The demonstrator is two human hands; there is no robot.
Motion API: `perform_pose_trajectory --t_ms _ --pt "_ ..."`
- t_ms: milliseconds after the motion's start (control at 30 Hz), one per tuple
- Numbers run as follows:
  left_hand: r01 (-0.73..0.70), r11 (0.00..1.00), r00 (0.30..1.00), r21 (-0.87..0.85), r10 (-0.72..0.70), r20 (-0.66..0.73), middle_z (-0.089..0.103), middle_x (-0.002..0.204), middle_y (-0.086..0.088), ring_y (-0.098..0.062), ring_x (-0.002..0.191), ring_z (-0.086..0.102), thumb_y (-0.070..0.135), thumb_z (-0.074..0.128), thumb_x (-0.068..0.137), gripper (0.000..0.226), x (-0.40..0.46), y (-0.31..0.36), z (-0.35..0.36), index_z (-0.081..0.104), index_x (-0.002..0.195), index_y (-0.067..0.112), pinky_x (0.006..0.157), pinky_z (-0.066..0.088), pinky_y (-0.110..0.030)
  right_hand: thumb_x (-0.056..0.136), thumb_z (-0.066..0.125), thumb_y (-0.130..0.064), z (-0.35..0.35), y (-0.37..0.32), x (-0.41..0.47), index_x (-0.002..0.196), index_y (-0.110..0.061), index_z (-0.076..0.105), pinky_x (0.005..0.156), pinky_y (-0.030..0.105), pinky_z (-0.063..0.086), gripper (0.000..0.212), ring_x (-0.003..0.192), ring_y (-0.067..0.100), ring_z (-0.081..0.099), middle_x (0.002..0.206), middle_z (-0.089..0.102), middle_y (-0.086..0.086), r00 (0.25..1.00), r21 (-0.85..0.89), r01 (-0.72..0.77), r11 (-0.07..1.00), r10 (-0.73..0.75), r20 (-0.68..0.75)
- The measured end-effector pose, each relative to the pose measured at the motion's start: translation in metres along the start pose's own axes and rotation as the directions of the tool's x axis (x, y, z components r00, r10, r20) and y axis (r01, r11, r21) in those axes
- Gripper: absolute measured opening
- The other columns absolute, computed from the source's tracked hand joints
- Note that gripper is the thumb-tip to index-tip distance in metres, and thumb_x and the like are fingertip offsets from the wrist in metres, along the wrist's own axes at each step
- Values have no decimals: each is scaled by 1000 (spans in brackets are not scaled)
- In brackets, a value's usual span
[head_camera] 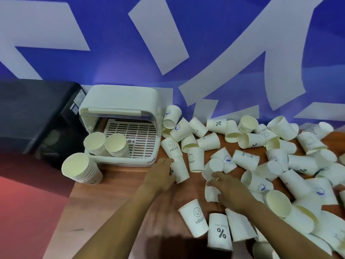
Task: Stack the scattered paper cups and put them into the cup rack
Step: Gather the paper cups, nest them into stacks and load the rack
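Several white paper cups (248, 159) lie scattered over the wooden table, most on their sides. My left hand (161, 174) grips a short nested stack of cups (180, 170) lying on the table. My right hand (228, 189) rests on a tipped cup (211, 193) near the middle. The white cup rack (121, 128) stands at the back left with its lid raised, and two cup stacks (106, 143) sit in its front left corner. A taller cup stack (82, 170) stands on the table just left of the rack.
A black machine (35, 116) stands left of the rack. A blue wall with white shapes runs behind the table. The table's left edge drops to a red floor (28, 212). Printed cups (194, 217) lie close to my forearms.
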State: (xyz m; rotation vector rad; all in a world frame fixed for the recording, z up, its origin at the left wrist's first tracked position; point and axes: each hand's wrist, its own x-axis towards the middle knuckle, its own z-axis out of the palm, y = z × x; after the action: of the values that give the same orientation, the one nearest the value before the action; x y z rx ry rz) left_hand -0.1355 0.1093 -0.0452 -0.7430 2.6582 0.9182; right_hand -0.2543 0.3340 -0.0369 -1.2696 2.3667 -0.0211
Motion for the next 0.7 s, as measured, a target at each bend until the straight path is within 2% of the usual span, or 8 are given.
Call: perform_pose_trajectory --t_ms 133,367,567,700 --pt "68 998 997 9 -68 -21 36 144 -6 -29 127 41 26 52 90 62 17 8 4 28 146 18 105 37 -39 78 59 -16 9 14 4 129 -29 54 96 39 42 53 128 26 42 148 35 4 996 18 88 996 -88 6" --pt "135 990 991 31 -136 11 36 143 -10 -30 128 40 29 51 90 65 38 15 16 24 148 18 106 37 -43 83 56 -14 18 24 13 132 -28 49 95 28 36 52 128 20 38 149 30 -3 996 -3 88 996 -88 -2" --pt "141 987 990 73 -143 21 45 129 -10 -32 116 47 27 55 88 58 39 18 22 32 141 19 99 41 -40 83 54 -22 15 26 17 124 -28 49 87 25 35 41 125 17 40 146 30 -8 996 10 80 997 -80 -33" --pt "123 990 992 72 -125 29 49 124 -9 -29 114 50 27 56 88 49 35 16 20 40 133 16 94 43 -37 84 52 -26 13 26 17 119 -26 51 82 25 36 35 116 17 45 144 33 -8 997 27 62 998 -61 -47"
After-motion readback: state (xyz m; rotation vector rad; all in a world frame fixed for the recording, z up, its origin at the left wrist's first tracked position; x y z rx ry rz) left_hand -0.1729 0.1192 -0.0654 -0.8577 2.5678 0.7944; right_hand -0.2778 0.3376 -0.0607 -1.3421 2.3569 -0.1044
